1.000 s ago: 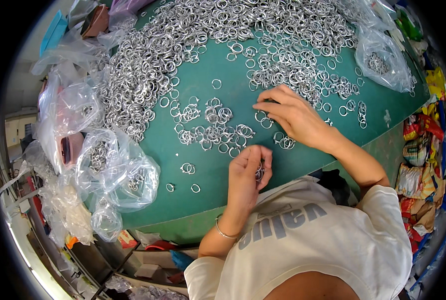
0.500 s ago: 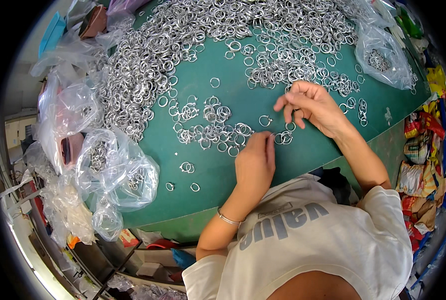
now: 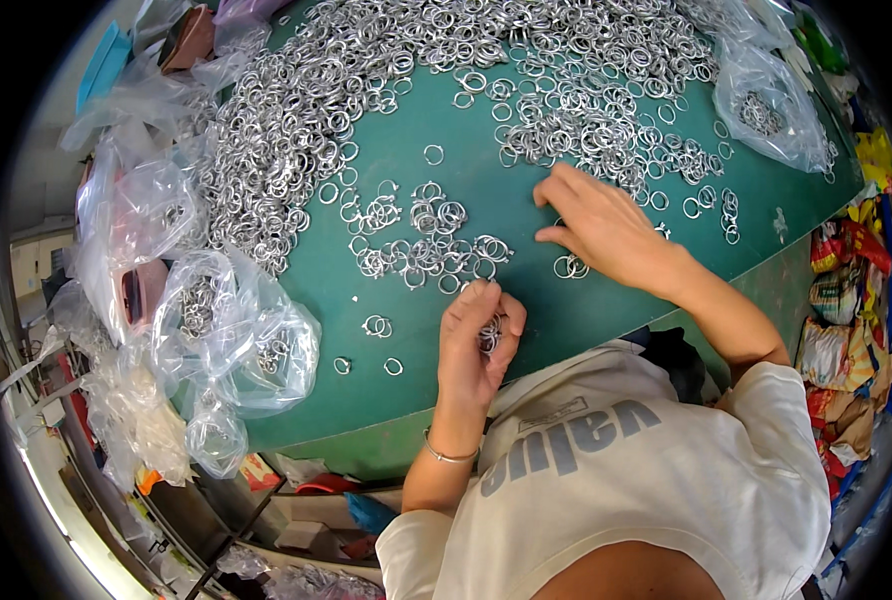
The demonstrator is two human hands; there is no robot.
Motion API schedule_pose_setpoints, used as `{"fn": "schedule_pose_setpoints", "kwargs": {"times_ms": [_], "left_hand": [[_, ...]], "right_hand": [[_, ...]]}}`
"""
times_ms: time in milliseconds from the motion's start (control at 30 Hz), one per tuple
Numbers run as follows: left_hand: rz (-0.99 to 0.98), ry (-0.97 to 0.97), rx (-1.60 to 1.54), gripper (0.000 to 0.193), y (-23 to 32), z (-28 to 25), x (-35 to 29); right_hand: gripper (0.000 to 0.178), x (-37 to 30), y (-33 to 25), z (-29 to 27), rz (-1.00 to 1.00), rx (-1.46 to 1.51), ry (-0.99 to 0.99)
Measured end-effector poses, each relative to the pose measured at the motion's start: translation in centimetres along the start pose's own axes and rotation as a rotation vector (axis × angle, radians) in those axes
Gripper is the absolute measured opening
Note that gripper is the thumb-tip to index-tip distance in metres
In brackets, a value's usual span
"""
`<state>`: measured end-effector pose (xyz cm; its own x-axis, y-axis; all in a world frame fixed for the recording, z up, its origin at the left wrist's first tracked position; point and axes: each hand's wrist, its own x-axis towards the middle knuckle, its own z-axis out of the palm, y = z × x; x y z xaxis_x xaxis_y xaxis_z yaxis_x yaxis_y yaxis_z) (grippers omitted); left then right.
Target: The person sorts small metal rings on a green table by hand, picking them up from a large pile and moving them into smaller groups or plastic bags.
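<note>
My left hand (image 3: 469,345) is turned palm up near the table's front edge, fingers curled round several silver metal rings (image 3: 489,335). Over the green tabletop (image 3: 506,215), my right hand (image 3: 601,228) hovers with thumb and fingers apart and nothing visible between them. Just below its thumb lie a few loose rings (image 3: 570,266). A small group of rings (image 3: 431,255) is spread to the left, beyond my left hand. Behind it, a large heap of the same rings (image 3: 296,135) curves along the far and left sides of the table.
Clear plastic bags with rings inside (image 3: 286,345) lie on the left. Another such bag (image 3: 781,125) sits at the far right. Single rings (image 3: 394,366) are scattered near the front left. Colourful packages (image 3: 831,300) are stacked beyond the right edge.
My left hand has drawn back toward me and turned palm up, showing rings in it. My right hand has turned palm down, its fingers shifting slightly left.
</note>
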<state>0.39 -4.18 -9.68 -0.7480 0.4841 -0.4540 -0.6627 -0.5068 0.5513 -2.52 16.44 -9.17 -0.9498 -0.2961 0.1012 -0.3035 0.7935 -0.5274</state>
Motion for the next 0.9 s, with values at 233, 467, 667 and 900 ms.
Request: {"fn": "schedule_pose_setpoints", "kwargs": {"times_ms": [233,467,667,900], "left_hand": [[0.572,0.362,1.466,0.018,0.2,0.7,-0.1],[0.625,0.407,1.571,0.02,0.6,0.0,0.1],[0.603,0.447,1.576,0.021,0.6,-0.7,-0.9],[0.525,0.45,1.611,0.023,1.0,-1.7,-1.8]], "right_hand": [[0.024,-0.5,0.8,-0.9,-0.065,-0.034,-0.018],[0.02,0.0,0.2,-2.1,0.382,1.411,-0.13],[0.014,0.2,-1.1,-1.1,0.462,1.105,-0.198],[0.022,0.7,-3.0,2.0,-0.042,-0.001,-0.035]]}}
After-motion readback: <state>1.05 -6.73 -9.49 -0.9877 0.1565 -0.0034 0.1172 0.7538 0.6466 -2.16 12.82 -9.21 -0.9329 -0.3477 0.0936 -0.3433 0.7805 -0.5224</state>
